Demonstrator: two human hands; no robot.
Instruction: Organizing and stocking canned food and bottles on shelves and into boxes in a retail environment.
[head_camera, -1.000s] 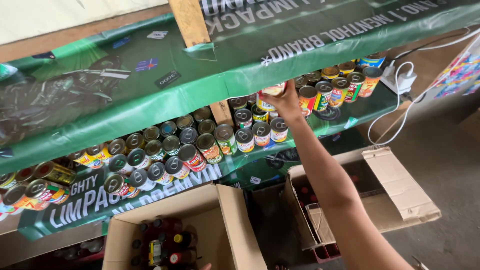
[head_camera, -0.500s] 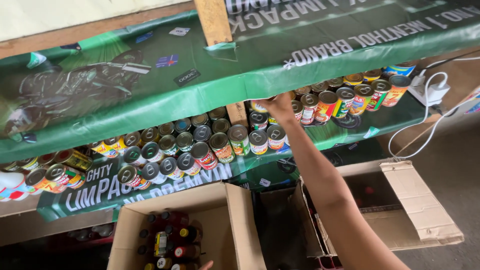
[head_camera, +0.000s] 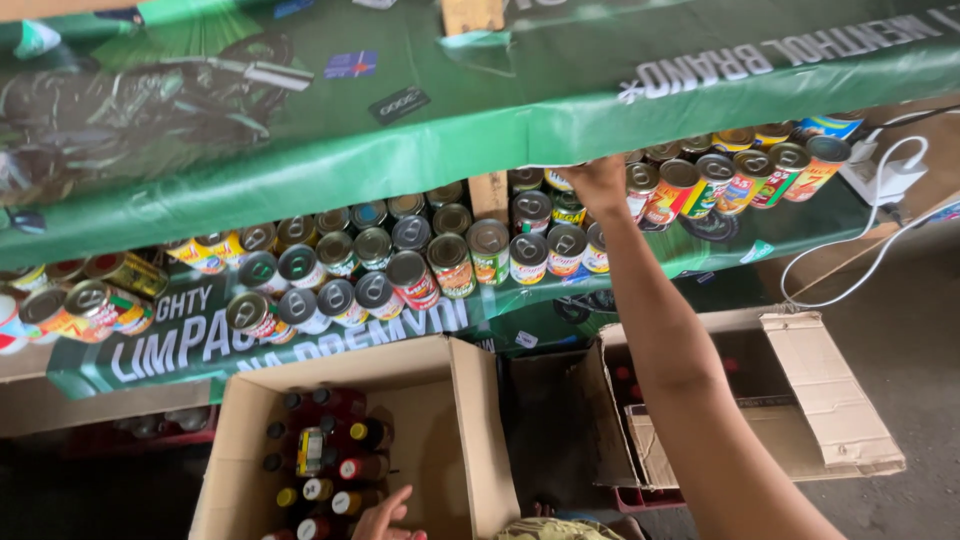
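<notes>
On the lower shelf (head_camera: 760, 235) of a stall draped in green printed sheeting (head_camera: 300, 180), rows of tinned food stand upright, lids showing from above. Far left, a few yellow and red tins (head_camera: 90, 300) lie tipped on their sides; toward the middle, silver-topped cans (head_camera: 400, 265) stand packed shoulder to shoulder on either side of a wooden post (head_camera: 488, 192). Nearer, low in the scene, the left hand (head_camera: 385, 520) hovers with fingers loosely spread over an open cardboard box (head_camera: 470, 420) of upright capped bottles (head_camera: 325, 455), touching none of them so far as can be seen. To the right of centre the right hand (head_camera: 597, 183) reaches far and up under the overhanging sheet, its fingers curled among the back row; whether they are clamped on the can (head_camera: 560, 180) just to its left cannot be told, since the sheet's edge hides the fingertips. That can stands upright, directly at the right hand and well apart from the left. Further right, more coloured tins (head_camera: 740, 175) run along the shelf, a second, emptier box (head_camera: 800, 400) lies open on the grey floor (head_camera: 910, 350), and a white cable (head_camera: 850, 270) trails from a plug block (head_camera: 880, 175)
</notes>
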